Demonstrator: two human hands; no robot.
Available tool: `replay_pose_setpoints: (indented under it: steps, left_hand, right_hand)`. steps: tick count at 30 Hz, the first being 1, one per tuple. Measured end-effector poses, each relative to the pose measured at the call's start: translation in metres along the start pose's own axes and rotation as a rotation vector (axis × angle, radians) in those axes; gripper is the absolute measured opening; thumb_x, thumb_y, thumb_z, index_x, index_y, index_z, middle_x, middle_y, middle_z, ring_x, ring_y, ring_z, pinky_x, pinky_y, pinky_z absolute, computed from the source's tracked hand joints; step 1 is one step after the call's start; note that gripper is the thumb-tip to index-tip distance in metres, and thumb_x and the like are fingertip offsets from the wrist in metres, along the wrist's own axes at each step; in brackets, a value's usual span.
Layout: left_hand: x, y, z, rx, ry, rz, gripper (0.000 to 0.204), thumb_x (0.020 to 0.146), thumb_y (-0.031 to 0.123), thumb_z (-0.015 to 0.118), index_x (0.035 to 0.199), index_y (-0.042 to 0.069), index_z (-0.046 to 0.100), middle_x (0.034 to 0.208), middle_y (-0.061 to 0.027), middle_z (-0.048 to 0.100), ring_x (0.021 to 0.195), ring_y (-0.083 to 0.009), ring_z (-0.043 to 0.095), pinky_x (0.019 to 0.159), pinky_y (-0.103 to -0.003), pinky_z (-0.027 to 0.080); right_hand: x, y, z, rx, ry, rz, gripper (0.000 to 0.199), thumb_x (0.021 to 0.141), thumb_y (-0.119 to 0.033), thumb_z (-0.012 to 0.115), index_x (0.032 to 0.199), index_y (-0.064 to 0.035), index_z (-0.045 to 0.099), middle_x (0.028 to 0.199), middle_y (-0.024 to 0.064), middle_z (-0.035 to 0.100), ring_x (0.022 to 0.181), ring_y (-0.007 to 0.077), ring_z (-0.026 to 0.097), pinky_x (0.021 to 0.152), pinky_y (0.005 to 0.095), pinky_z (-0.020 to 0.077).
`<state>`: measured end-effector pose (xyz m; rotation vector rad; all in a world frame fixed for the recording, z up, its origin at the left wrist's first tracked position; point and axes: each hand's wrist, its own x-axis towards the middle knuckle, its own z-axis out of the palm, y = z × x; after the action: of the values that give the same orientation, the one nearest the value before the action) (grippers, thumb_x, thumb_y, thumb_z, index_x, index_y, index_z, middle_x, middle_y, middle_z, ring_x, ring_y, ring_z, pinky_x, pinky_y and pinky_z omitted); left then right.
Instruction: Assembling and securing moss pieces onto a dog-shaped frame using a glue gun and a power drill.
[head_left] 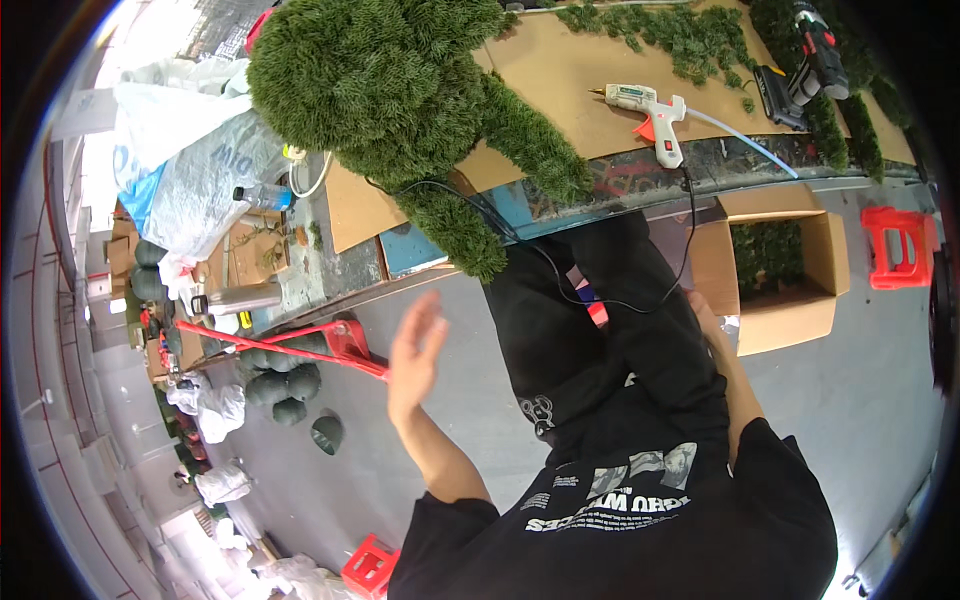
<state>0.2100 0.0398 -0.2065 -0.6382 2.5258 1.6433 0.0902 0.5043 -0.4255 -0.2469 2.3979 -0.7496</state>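
Note:
My left hand (415, 352) is raised off the left side of my lap, fingers stretched out and nothing in it. Down beside my right thigh, my right hand (704, 314) is close to an open cardboard box (830, 318); its fingers are mostly hidden. On the table in front lies a bushy green artificial-foliage figure (370, 85) with a round body and limb-like parts, one overhanging the near edge. A white hot glue gun (655, 118) with an orange trigger rests on cardboard, a glue stick at its back. Its black cord (692, 230) droops across my legs.
A cordless drill (818, 60) stands at the table's far right, near loose green sprigs (700, 40). Plastic bags (215, 165), a bottle (262, 197) and a metal flask (240, 299) are at the left. Red stools (895, 248) and dark green round pieces (285, 385) are on the floor.

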Motion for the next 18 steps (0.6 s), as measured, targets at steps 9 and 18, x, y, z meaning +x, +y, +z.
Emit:
replay_pose_setpoints:
  steps: [9,18]
  left_hand:
    - [0.120,0.213,-0.068,0.391,0.513,1.017,0.049,0.099,0.010,0.067,0.145,0.001,0.056,0.154,-0.0154,0.054,0.144,-0.0284,0.049,0.121,-0.044,0.036]
    - [0.247,0.309,-0.114,0.240,-0.226,0.592,0.062,0.097,0.054,0.070,0.144,0.015,0.060,0.165,-0.0149,0.040,0.146,-0.0368,0.045,0.123,-0.043,0.031]
  right_hand:
    - [-0.022,-0.031,-0.076,-0.078,-0.040,0.085,0.035,0.101,-0.026,0.053,0.096,0.0043,0.071,0.088,0.0279,0.071,0.090,0.0451,0.070,0.081,0.0512,0.0536]
    - [-0.046,-0.183,-0.162,0.354,-0.095,-0.301,0.015,0.097,-0.014,0.068,0.101,0.0005,0.067,0.082,0.0102,0.067,0.077,0.0214,0.066,0.072,0.0341,0.0515]
